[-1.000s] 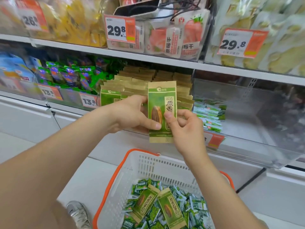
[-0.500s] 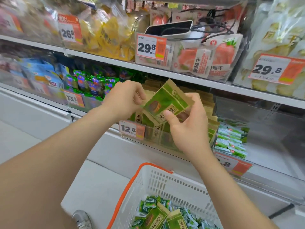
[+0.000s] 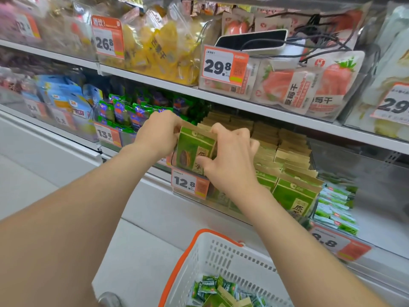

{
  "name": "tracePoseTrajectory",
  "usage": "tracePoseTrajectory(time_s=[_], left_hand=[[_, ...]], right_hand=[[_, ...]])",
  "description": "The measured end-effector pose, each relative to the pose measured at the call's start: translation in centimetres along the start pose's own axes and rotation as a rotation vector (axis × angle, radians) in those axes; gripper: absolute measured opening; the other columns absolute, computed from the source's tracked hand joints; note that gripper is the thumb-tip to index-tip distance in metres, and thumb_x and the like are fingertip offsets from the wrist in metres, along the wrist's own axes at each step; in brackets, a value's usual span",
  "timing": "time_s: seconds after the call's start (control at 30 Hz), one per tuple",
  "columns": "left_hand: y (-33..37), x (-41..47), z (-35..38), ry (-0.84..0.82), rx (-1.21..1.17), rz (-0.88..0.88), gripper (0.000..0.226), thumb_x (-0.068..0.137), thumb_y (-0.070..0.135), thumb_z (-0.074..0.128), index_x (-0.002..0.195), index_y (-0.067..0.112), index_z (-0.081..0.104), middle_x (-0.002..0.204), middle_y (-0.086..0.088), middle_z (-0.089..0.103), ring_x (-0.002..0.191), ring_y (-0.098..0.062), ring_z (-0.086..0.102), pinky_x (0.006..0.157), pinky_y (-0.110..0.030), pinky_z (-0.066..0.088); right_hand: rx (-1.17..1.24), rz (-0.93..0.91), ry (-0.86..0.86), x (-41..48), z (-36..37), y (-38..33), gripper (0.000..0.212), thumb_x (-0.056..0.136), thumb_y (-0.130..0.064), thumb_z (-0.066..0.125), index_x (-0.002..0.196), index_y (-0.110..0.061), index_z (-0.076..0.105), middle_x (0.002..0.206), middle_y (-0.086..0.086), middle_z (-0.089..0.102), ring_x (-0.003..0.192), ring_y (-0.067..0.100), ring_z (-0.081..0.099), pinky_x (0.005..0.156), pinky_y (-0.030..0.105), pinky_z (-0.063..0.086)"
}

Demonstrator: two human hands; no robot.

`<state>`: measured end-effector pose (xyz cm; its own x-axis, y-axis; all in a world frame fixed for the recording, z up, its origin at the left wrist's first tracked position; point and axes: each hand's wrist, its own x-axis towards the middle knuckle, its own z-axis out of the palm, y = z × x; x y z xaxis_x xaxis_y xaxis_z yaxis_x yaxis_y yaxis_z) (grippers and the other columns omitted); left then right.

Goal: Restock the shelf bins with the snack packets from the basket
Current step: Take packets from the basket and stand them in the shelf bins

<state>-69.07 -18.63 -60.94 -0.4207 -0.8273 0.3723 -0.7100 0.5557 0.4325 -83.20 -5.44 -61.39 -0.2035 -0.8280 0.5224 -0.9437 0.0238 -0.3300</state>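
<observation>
Now, from the head camera: a person's left hand (image 3: 158,134) and right hand (image 3: 230,158) both grip one green seed packet (image 3: 192,149) at the middle shelf; the left hand's fingers curl round the packet's left edge, their tips hidden behind it; the right hand's thumb presses the printed front low on the right while its fingers hook over the kraft-paper top; neither hand is spread. The packet stands roughly upright, slightly bowed, at the front left corner of the clear bin (image 3: 223,199) that carries rows of matching packets (image 3: 294,191), just above the 12.8 price tag (image 3: 188,183); whether its lower edge already sits inside the bin cannot be told, since hand and tag cover it. Below, the white basket (image 3: 221,251) with an orange rim holds small green sachets (image 3: 208,284) and further seed packets, its lower part cut off by the frame; similar sachets (image 3: 336,209) lie in the next bin to the right; a phone (image 3: 252,41) with cables rests on the upper shelf; goods at far left are blurred.
</observation>
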Motion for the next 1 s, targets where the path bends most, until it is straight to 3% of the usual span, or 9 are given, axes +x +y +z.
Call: tracePoseTrajectory(time_s=[0.07,0.2,0.33,0.43,0.57,0.77,0.87,1.0], left_hand=[[-0.2,0.1,0.3,0.01,-0.011,-0.006,0.031,0.084,0.003,0.052,0.075,0.026,0.071,0.079,-0.008,0.072,0.079,-0.041,0.065,0.071,-0.055,0.061],[-0.4,0.0,0.4,-0.008,-0.08,0.009,0.043,0.091,0.001,0.054,0.073,0.036,0.071,0.074,0.002,0.072,0.072,-0.032,0.068,0.073,-0.051,0.062],[-0.3,-0.2,-0.1,-0.034,-0.184,0.008,0.037,0.098,0.004,0.06,0.097,0.033,0.083,0.083,0.005,0.079,0.075,-0.02,0.074,0.077,-0.045,0.064],[0.0,-0.2,-0.2,-0.027,-0.198,-0.028,0.034,0.099,0.002,0.058,0.103,0.024,0.083,0.083,-0.003,0.078,0.075,-0.024,0.073,0.077,-0.042,0.063],[-0.2,0.3,0.5,-0.008,-0.258,-0.101,0.025,0.1,0.004,0.063,0.102,0.017,0.084,0.082,-0.007,0.078,0.06,-0.018,0.064,0.076,-0.043,0.064],[-0.3,0.8,0.8,-0.012,-0.31,-0.121,0.018,0.098,0.009,0.069,0.102,0.019,0.084,0.084,-0.004,0.078,0.057,-0.005,0.055,0.068,-0.027,0.053],[-0.3,1.1,1.0,0.003,-0.293,-0.118,0.019,0.099,0.011,0.068,0.1,0.021,0.084,0.081,0.0,0.077,0.057,-0.005,0.055,0.071,-0.03,0.056],[0.1,1.2,1.0,0.003,-0.29,-0.122,0.019,0.099,0.012,0.069,0.098,0.024,0.083,0.08,0.004,0.076,0.065,-0.009,0.062,0.071,-0.032,0.056]], right_hand=[[0.041,-0.053,0.001,1.2,-0.1,-0.2,0.056,0.081,-0.043,0.083,0.127,-0.037,0.052,0.106,-0.016,0.057,0.11,0.017,0.045,0.09,0.041,0.029],[-0.017,-0.117,-0.031,2.8,-0.2,-0.6,0.033,0.094,-0.044,0.071,0.125,-0.035,0.065,0.106,-0.012,0.07,0.107,0.022,0.057,0.092,0.043,0.031],[-0.116,-0.076,-0.152,4.9,-1.2,-0.9,0.041,0.089,-0.048,0.077,0.125,-0.029,0.071,0.108,-0.008,0.067,0.112,0.025,0.055,0.097,0.048,0.033],[-0.157,-0.105,-0.245,5.8,-1.0,-1.5,0.047,0.086,-0.047,0.081,0.125,-0.024,0.069,0.105,-0.006,0.062,0.115,0.027,0.053,0.102,0.052,0.035],[-0.269,-0.152,-0.289,5.7,0.4,-0.9,0.047,0.088,-0.047,0.078,0.122,-0.019,0.063,0.1,-0.003,0.059,0.11,0.029,0.054,0.1,0.051,0.032],[-0.24,-0.149,-0.339,6.1,0.0,0.3,0.039,0.088,-0.055,0.074,0.112,-0.025,0.065,0.099,-0.006,0.06,0.105,0.024,0.051,0.099,0.052,0.029],[-0.113,-0.09,-0.277,6.0,0.3,0.9,0.038,0.09,-0.053,0.073,0.122,-0.032,0.07,0.103,-0.011,0.064,0.109,0.022,0.052,0.097,0.05,0.029],[-0.284,-0.114,-0.284,6.8,0.2,-0.1,0.043,0.088,-0.053,0.075,0.122,-0.028,0.064,0.102,-0.005,0.063,0.108,0.027,0.054,0.101,0.053,0.027]])
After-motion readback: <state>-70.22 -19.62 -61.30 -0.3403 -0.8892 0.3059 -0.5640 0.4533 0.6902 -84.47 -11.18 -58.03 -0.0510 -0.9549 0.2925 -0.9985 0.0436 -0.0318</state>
